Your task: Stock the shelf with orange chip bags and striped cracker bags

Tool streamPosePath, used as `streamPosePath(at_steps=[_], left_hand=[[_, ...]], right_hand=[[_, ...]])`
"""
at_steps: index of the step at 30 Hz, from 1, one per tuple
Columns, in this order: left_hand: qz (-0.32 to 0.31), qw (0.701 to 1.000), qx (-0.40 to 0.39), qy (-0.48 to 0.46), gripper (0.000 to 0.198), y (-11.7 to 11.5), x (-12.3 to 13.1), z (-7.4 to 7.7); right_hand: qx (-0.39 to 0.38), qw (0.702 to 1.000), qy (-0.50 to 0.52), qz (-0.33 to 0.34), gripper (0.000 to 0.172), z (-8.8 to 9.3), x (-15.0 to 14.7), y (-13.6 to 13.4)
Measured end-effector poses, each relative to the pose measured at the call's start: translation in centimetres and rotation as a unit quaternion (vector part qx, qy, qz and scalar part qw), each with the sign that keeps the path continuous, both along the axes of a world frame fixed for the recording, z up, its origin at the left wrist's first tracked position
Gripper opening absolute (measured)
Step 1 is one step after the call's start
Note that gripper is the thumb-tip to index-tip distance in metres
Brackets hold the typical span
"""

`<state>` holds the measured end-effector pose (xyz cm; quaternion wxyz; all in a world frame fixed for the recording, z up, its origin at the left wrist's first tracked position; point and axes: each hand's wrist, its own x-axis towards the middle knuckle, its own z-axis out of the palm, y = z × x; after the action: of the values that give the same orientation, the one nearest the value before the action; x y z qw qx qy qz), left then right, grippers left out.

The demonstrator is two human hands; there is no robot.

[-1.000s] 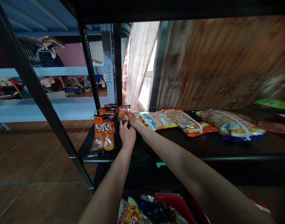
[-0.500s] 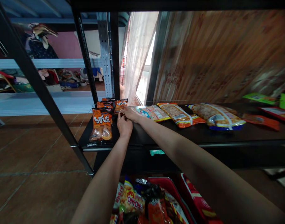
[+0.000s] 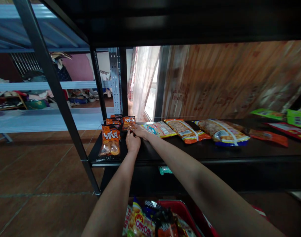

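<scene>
Both of my arms reach onto a black shelf [image 3: 155, 149]. My right hand [image 3: 139, 131] has its fingers on the lower part of a small orange snack bag [image 3: 128, 122] at the back. Just below it, my left hand [image 3: 133, 141] is closed, its fingertips at the bottom of the same bag. How firmly each hand holds the bag is partly hidden by the fingers. A larger orange and black snack bag [image 3: 110, 141] leans at the shelf's left front, with more orange bags [image 3: 113, 121] behind it.
Right of my hands lie a pastel bag [image 3: 160, 129], an orange-edged bag [image 3: 186, 130], a blue-edged bag [image 3: 223, 131] and green packets [image 3: 267, 113]. A red basket [image 3: 182, 207] of snack bags stands below. A black post [image 3: 63, 108] rises at left.
The view has tilted up, so the shelf sits lower and more of the shelf above shows. My hands stay at the same small orange bag, with little visible movement.
</scene>
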<state>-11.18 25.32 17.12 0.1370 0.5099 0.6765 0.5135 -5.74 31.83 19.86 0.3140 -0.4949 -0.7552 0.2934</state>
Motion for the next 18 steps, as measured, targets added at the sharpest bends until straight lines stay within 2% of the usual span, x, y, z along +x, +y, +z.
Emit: streamPosePath(at_steps=[6, 11, 15, 18], left_hand=[[0.0, 1.0, 0.005, -0.013, 0.034, 0.1, 0.1, 0.1], [0.003, 1.0, 0.013, -0.007, 0.031, 0.1, 0.0, -0.1], [0.01, 1.0, 0.017, 0.018, 0.027, -0.6, 0.0, 0.4], [-0.033, 0.996, 0.056, 0.053, 0.027, -2.9, 0.4, 1.2]], right_hand=[[0.005, 1.0, -0.018, 0.009, 0.033, -0.2, -0.2, 0.5], [0.023, 0.999, -0.041, 0.014, 0.034, 0.2, -0.2, -0.2], [0.037, 0.997, -0.07, 0.002, 0.033, 1.4, 0.5, -2.5], [0.066, 0.995, -0.079, -0.008, 0.037, 2.5, 1.9, -6.1]])
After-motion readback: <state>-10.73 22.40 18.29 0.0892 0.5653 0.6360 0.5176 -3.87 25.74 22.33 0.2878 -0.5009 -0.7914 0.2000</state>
